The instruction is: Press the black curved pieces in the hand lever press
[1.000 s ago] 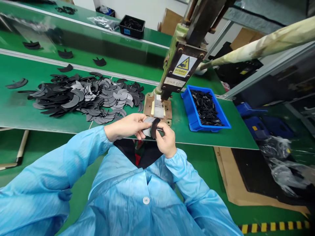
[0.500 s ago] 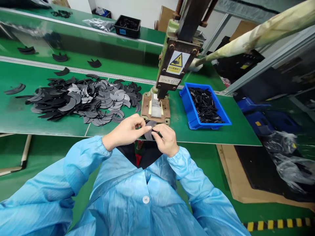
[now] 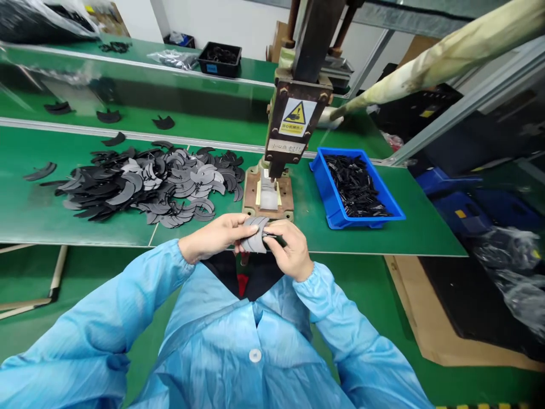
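And the grey crescents [image 3: 254,238] fan wider than a beat ago! Left hand [image 3: 219,234] pinches them, right hand [image 3: 292,245] a slim dark part [image 3: 269,234]; handwork seems mid-step.

I had a narrow lane of bench [image 3: 430,230] between the press [image 3: 293,139] and the bin [image 3: 322,193], wider room right of the bin. Leftward the pile [image 3: 170,180] blocked me; ahead, the held pieces [image 3: 254,238] barred the press's near side.
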`<state>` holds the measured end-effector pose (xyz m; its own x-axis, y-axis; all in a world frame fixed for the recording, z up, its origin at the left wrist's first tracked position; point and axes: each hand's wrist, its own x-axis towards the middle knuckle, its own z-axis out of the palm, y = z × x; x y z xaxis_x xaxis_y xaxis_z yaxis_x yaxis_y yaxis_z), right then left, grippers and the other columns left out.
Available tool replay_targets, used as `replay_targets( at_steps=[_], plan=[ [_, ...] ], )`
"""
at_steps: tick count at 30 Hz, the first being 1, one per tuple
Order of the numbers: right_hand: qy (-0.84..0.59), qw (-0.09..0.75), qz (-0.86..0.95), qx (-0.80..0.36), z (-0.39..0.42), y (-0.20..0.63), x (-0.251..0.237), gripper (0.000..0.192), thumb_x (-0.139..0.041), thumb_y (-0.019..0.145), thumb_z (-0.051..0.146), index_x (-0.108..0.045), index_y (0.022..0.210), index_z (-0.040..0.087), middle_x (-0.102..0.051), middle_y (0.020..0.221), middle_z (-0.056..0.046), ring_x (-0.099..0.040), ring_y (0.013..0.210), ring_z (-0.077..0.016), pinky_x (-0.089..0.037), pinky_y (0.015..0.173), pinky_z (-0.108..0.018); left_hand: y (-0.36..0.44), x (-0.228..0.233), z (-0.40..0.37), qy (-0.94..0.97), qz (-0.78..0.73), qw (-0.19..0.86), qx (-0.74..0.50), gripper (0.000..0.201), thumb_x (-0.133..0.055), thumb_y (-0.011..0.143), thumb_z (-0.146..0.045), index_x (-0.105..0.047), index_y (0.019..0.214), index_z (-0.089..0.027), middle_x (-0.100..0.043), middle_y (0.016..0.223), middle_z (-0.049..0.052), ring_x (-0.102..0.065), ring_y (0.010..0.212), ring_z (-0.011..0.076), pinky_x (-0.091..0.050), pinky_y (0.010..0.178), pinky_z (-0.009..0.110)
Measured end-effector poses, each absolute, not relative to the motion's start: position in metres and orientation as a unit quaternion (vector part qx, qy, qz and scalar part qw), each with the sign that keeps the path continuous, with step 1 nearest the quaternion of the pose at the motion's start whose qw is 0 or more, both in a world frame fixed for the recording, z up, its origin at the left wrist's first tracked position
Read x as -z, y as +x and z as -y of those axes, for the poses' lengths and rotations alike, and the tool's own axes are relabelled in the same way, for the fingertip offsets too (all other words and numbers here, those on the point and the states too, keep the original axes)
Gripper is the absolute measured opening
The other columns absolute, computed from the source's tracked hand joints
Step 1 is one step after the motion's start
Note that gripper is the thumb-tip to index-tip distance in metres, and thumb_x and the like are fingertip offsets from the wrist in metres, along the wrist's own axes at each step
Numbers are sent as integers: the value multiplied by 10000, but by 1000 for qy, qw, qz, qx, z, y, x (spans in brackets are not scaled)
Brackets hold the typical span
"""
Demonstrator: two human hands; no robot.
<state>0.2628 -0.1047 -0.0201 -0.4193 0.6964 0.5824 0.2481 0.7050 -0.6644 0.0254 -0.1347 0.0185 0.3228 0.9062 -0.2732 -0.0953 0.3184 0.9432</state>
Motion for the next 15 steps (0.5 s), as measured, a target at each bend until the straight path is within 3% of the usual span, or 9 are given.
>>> replay_targets(
  at_steps=[4, 8, 12, 15],
  plan=[
    [-381, 486, 753, -228, 77, 292, 31, 317, -664, 1002, 359, -692, 1301, 257, -750, 1219, -108, -725, 1149, -239, -618, 1048, -474, 9, -8, 108, 390, -536, 626, -411, 435, -898, 852, -508, -637, 813, -163, -663, 670, 10, -609, 510, 90, -528, 505, 187],
    [-457, 528, 688, -198, 55, 320, 56, 268, -602, 1033, 369, -686, 1233, 211, -722, 1175, -120, -720, 1070, -226, -631, 966, -452, -14, -7, 42, 333, -613, 600, -391, 309, -870, 907, -293, -607, 818, -158, -680, 657, 45, -646, 503, 121, -557, 495, 211],
    [-475, 526, 682, -181, 51, 328, 72, 224, -617, 1021, 359, -710, 1162, 213, -738, 1118, -112, -724, 1040, -228, -637, 911, -433, -33, -28, -44, 289, -645, 511, -489, 175, -769, 983, -196, -608, 944, -139, -678, 750, 47, -674, 560, 112, -590, 571, 218],
    [-478, 520, 688, -170, 53, 328, 72, 211, -624, 1012, 365, -725, 1135, 227, -749, 1105, -111, -726, 1040, -237, -641, 905, -440, -40, -35, -87, 284, -645, 445, -553, 190, -708, 1030, -198, -582, 1166, -156, -662, 866, 13, -706, 677, 80, -612, 713, 196]
  ],
)
